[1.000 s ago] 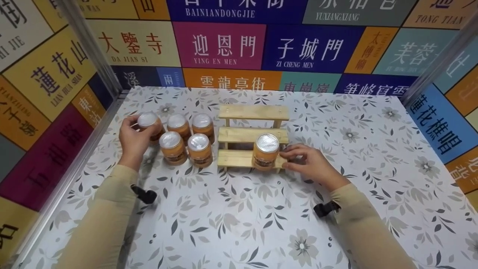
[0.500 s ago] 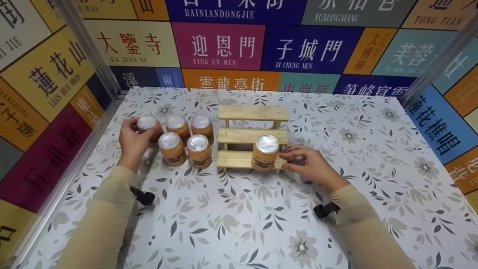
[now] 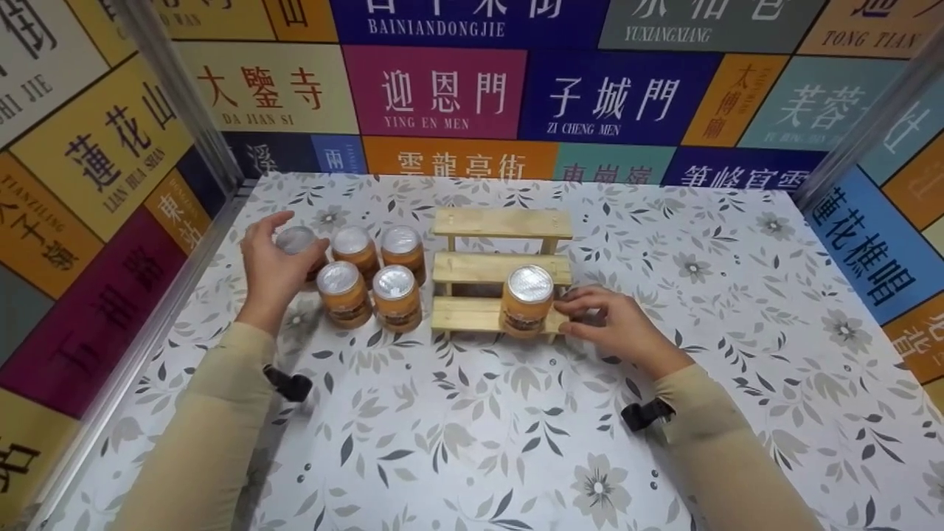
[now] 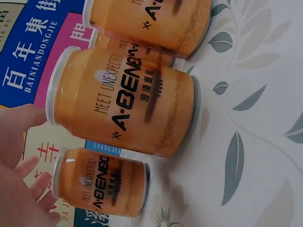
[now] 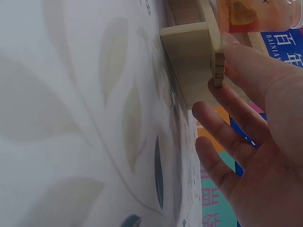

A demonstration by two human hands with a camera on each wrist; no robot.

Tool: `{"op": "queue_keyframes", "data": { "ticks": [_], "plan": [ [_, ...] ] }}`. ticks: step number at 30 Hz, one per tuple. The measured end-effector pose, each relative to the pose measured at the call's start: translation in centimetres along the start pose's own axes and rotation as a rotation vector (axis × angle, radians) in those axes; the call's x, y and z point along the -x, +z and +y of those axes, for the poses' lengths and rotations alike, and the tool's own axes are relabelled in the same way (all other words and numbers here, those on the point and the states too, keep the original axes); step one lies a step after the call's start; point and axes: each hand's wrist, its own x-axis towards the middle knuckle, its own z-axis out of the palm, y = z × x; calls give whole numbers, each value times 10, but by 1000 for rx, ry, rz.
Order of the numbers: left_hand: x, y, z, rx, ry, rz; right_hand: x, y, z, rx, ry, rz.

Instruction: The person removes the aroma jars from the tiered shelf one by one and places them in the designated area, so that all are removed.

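Several orange cans with silvery tops stand in two rows left of a three-step wooden stand (image 3: 487, 265). My left hand (image 3: 276, 258) is spread around the top of the back-left can (image 3: 297, 240), thumb on its right side, fingers raised on its left. In the left wrist view that can (image 4: 102, 182) stands upright on the cloth beyond a nearer can (image 4: 123, 99). One can (image 3: 527, 299) sits on the right end of the stand's lowest step. My right hand (image 3: 616, 324) pinches that step's end between thumb and index finger; in the right wrist view the other fingers (image 5: 220, 163) are loose below.
Two more cans (image 3: 354, 247) fill out the back row and another can (image 3: 397, 299) stands in front, close to the stand. A floral cloth (image 3: 472, 428) covers the table. Walls with coloured lettered panels (image 3: 435, 88) enclose the back and sides.
My left hand's fingers have loosened and lifted from around the back-left can, with the hand a little farther right. My right hand and the can on the stand stay where they were.
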Motion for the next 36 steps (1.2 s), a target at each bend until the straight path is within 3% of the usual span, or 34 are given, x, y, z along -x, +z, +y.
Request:
{"op": "queue_keyframes", "data": {
  "ticks": [5,12,25,36],
  "plan": [
    [7,5,13,-4,68,17,1,2,1,-1,4,4],
    [23,21,35,56,211,-42,0,3,-2,5,-7,18],
    [77,61,74,208,352,-334,1,3,-2,8,8,-1],
    [105,93,91,137,397,-522,-1,0,-1,-7,-10,-10]
  ]
}}
